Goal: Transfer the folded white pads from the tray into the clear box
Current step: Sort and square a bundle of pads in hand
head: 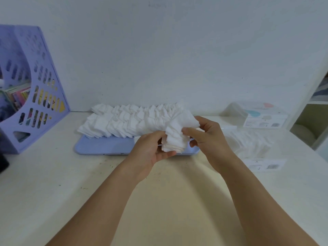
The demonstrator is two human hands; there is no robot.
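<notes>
While both hands meet above the right end of the blue tray (99, 148), a small bundle of folded white pads (174, 139) sits between them. The left hand (152, 151) cups the bundle from below and the near side, fingers curled under it. The right hand (204, 134) pinches its top, thumb in front and fingers behind.

The clear box (257, 148) lies to the right of the hands, on the counter (53, 183) just beyond the tray's right end. It already holds a row of pads, and its long axis appears to run from left-far to right-near. The right hand is the nearer one to it, so the coming carry is probably a short sideways move to the right, most easily led by that hand.

The rest of the pads (127, 121) remain on the tray as a long overlapping bank running left to right along its far side, to the left of the hands. Much of the task therefore seems still to be done.

A clear lid (255, 112) rests farther back on the right, printed with pale pink and blue shapes. It and the box's near wall carry small labels with what look like code squares. The print is too small and blurred to read, and no brand can be made out. A purple file holder (35, 86) stands at far left.
</notes>
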